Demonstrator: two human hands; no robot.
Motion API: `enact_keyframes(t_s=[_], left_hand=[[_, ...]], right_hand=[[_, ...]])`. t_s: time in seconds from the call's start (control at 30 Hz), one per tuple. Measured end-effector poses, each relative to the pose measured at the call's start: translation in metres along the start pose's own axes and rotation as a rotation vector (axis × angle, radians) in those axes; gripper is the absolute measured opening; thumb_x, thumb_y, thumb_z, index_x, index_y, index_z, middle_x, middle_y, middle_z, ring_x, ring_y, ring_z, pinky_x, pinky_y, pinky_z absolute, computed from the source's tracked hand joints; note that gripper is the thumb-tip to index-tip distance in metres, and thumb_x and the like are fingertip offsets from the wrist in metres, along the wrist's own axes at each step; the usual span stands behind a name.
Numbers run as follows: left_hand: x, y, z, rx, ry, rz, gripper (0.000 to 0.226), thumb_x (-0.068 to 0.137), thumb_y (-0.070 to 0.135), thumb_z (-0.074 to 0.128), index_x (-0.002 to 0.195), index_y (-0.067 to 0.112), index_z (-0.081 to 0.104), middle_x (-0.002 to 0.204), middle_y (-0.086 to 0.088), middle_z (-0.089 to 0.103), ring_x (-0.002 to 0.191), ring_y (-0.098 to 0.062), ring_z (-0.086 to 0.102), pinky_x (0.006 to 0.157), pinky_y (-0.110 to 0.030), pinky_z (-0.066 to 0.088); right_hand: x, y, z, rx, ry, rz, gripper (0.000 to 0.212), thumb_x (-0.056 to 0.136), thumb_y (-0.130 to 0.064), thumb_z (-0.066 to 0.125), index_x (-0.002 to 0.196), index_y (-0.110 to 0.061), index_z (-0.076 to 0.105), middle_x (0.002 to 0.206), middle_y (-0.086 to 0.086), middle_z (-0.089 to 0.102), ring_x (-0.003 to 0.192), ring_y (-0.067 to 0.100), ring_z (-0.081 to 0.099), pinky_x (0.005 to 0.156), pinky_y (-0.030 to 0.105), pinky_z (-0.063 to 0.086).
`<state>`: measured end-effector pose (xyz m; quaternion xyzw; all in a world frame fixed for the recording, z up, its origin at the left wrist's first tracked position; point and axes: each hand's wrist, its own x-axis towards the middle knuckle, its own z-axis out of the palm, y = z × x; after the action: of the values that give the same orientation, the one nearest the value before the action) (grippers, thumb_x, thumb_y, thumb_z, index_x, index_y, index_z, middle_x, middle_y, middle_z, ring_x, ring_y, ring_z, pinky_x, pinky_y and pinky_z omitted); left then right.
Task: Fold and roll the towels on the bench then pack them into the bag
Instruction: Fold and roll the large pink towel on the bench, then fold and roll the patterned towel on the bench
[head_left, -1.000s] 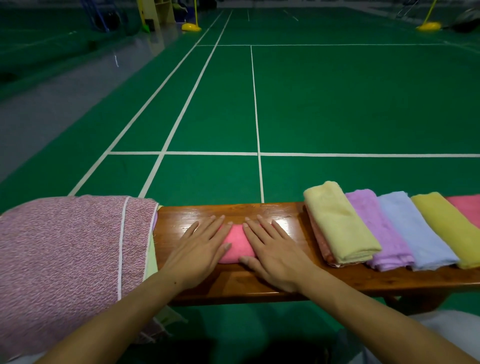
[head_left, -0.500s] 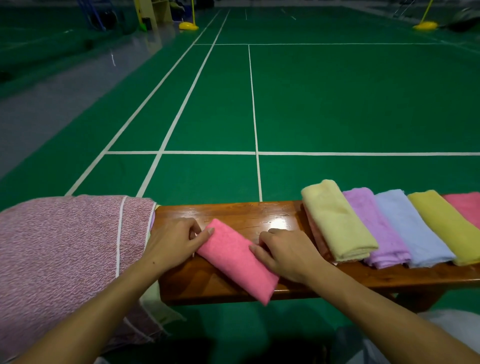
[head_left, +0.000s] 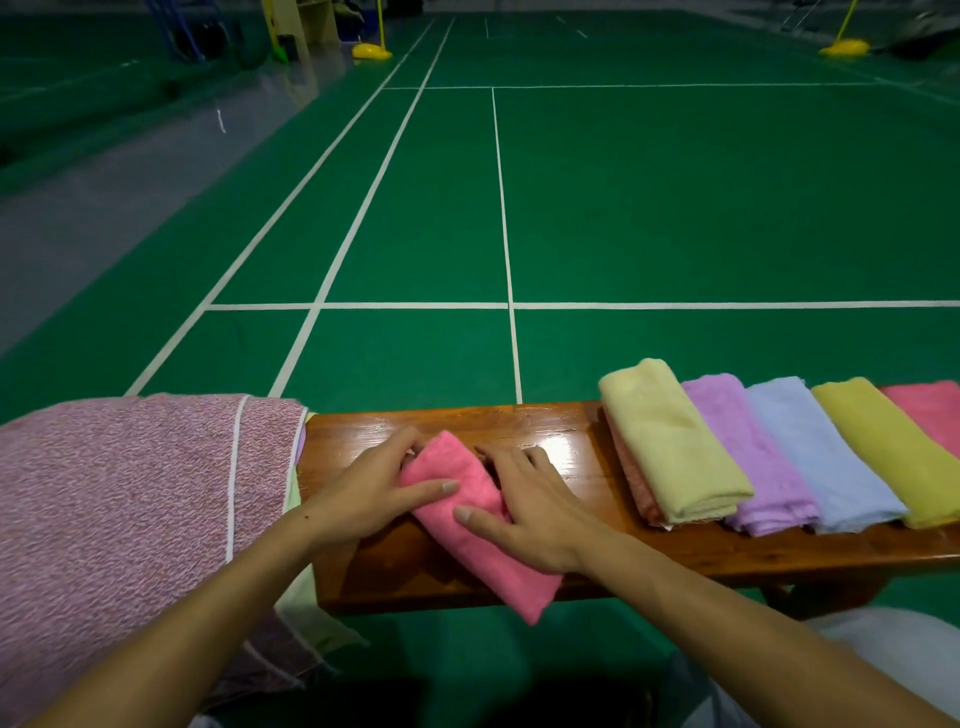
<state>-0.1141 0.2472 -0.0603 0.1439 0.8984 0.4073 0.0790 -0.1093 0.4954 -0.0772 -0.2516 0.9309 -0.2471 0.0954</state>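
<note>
Flanking the pink towel (head_left: 483, 525) both hands' fingers (head_left: 415, 493) grip it, pale-yellow towel (head_left: 675, 447) and bag (head_left: 130, 519) beside.

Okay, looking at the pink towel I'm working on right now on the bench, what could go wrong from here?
1. The pink towel lies slanted with its near end hanging past the front edge of the bench, so it could slide off onto the floor.
2. Your left hand and right hand only hold its far half, so the free end may unfold as you roll.
3. The folded yellow towel sits close on the right; a wide elbow could knock the row.
</note>
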Motion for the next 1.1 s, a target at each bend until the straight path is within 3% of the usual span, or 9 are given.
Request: enact_keyframes(t_s=[0.1, 0.2, 0.33, 0.47, 0.53, 0.7, 0.83, 1.0, 1.1], left_hand=[[-0.001, 0.010, -0.003, -0.255, 0.044, 0.051, 0.044, 0.084, 0.050, 0.086, 0.103, 0.020, 0.059, 0.088, -0.007, 0.071, 0.078, -0.025, 0.067, 0.072, -0.044, 0.054], [0.000, 0.022, -0.010, -0.368, 0.164, 0.050, 0.047, 0.079, 0.046, 0.088, 0.100, 0.015, 0.059, 0.081, -0.020, 0.065, 0.071, -0.022, 0.058, 0.067, -0.039, 0.046], [0.005, 0.035, -0.011, -0.391, 0.311, -0.008, 0.043, 0.081, 0.036, 0.093, 0.099, 0.010, 0.064, 0.088, -0.022, 0.071, 0.080, -0.041, 0.068, 0.068, -0.054, 0.055], [0.011, 0.055, -0.002, -0.439, 0.366, -0.044, 0.036, 0.085, 0.025, 0.087, 0.105, 0.009, 0.062, 0.075, -0.005, 0.074, 0.063, -0.009, 0.066, 0.055, -0.026, 0.051], [0.017, 0.067, 0.004, -0.442, 0.382, -0.057, 0.035, 0.088, 0.022, 0.085, 0.110, 0.012, 0.060, 0.067, 0.003, 0.073, 0.058, -0.004, 0.065, 0.053, -0.020, 0.049], [0.044, 0.101, 0.032, -0.466, 0.409, -0.043, 0.042, 0.087, 0.026, 0.088, 0.115, 0.014, 0.060, 0.081, -0.012, 0.079, 0.073, -0.018, 0.075, 0.065, -0.038, 0.059], [0.089, 0.129, 0.066, -0.478, 0.424, -0.007, 0.047, 0.081, 0.040, 0.090, 0.114, 0.026, 0.061, 0.097, -0.013, 0.076, 0.074, -0.014, 0.066, 0.064, -0.035, 0.052], [0.151, 0.182, 0.108, -0.415, 0.312, 0.103, 0.043, 0.088, 0.025, 0.085, 0.122, 0.025, 0.059, 0.113, -0.009, 0.067, 0.086, -0.014, 0.061, 0.067, -0.028, 0.052], [0.182, 0.205, 0.135, -0.316, 0.268, 0.191, 0.042, 0.089, 0.016, 0.083, 0.126, 0.019, 0.062, 0.119, 0.004, 0.066, 0.090, -0.005, 0.057, 0.084, -0.032, 0.054]], right_hand=[[-0.001, -0.002, -0.004, 0.273, 0.009, 0.016, 0.098, 0.086, -0.080, 0.060, 0.162, -0.034, 0.018, 0.158, -0.007, 0.044, 0.136, 0.012, 0.045, 0.111, 0.045, 0.046], [-0.004, -0.004, -0.013, 0.541, -0.010, 0.029, 0.094, 0.082, -0.064, 0.079, 0.154, -0.035, 0.026, 0.152, -0.011, 0.050, 0.129, 0.005, 0.058, 0.105, 0.040, 0.055], [-0.015, 0.001, -0.029, 0.501, 0.017, 0.003, 0.089, 0.082, -0.055, 0.083, 0.149, -0.038, 0.026, 0.140, -0.011, 0.056, 0.116, 0.004, 0.065, 0.095, 0.036, 0.059], [-0.035, 0.007, -0.048, 0.401, 0.102, -0.055, 0.088, 0.090, -0.042, 0.078, 0.156, -0.039, 0.021, 0.137, -0.008, 0.053, 0.109, -0.001, 0.062, 0.087, 0.023, 0.053], [-0.046, 0.013, -0.058, 0.380, 0.175, -0.076, 0.084, 0.091, -0.039, 0.076, 0.156, -0.041, 0.023, 0.137, -0.007, 0.054, 0.110, 0.002, 0.061, 0.087, 0.026, 0.051], [-0.077, 0.036, -0.084, 0.396, 0.327, -0.122, 0.062, 0.093, -0.039, 0.073, 0.147, -0.043, 0.042, 0.136, -0.002, 0.042, 0.130, 0.007, 0.051, 0.104, 0.041, 0.056], [-0.108, 0.064, -0.113, 0.335, 0.466, -0.044, 0.041, 0.095, -0.039, 0.073, 0.132, -0.049, 0.057, 0.133, -0.003, 0.037, 0.133, 0.010, 0.046, 0.110, 0.042, 0.052], [-0.130, 0.109, -0.140, 0.294, 0.544, 0.128, 0.020, 0.094, -0.031, 0.076, 0.109, -0.043, 0.070, 0.128, 0.000, 0.047, 0.124, 0.005, 0.044, 0.113, 0.023, 0.037], [-0.132, 0.137, -0.149, 0.295, 0.618, 0.222, 0.024, 0.092, -0.024, 0.079, 0.103, -0.042, 0.069, 0.121, 0.002, 0.061, 0.123, 0.015, 0.045, 0.100, 0.005, 0.034]])
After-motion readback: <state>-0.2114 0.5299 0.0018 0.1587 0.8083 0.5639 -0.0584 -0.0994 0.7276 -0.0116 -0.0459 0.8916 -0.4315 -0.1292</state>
